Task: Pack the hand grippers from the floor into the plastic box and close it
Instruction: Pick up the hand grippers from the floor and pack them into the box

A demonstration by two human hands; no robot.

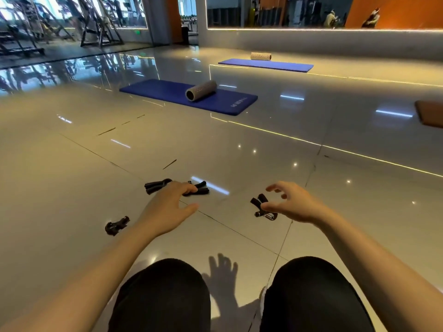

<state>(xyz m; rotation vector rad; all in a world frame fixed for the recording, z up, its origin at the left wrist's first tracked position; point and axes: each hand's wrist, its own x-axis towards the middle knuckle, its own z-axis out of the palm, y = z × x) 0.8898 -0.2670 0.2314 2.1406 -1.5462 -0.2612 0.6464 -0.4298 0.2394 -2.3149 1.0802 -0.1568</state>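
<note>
a: hand grippers, four black foam-handled spring ones, lie scattered on the glossy pale tiled floor (72, 178). nearest is the small black gripper (116, 225), well to the left of the left hand (167, 209) and apart from it.

b: and the hands?

a: both empty. left hand's fingers are spread and reach over the crossed black gripper (197, 188), tips about touching it. right hand (291, 203) is loosely curled, thumb and fingers parted, just beside the black gripper with a chrome spring (263, 208), not yet round it.

b: best grab?

a: i'd say close round both handles together, so the spring can't flip it. a fourth black gripper (157, 185) lies just beyond the left fingers.

b: room?

a: plenty; the blue foam mat (223, 104) with a grey ridged roller (201, 90) is well beyond. no plastic box in view.
</note>
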